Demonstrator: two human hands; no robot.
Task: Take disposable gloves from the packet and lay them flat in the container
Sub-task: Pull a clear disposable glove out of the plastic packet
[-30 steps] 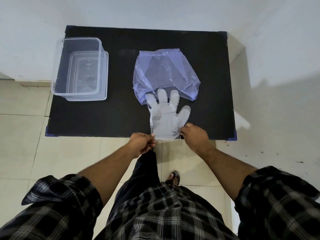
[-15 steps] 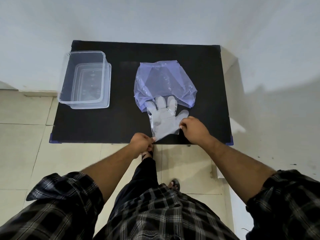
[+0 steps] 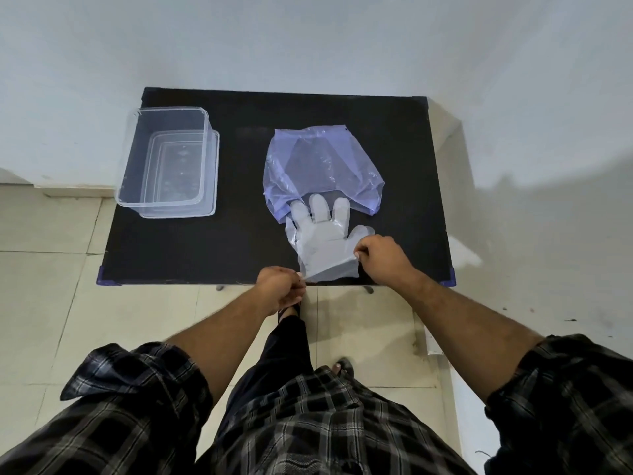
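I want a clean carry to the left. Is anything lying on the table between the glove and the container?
Nothing visible: between the glove and the container only bare black table shows. The packet lies behind the glove, off that path.

This looks like a plain room in a home, though the view is too narrow to be sure. A bare white wall meets a floor of large pale tiles along a low skirting. A small black worktop stands against the wall. The person wears a checked shirt and open sandals, everyday indoor dress.
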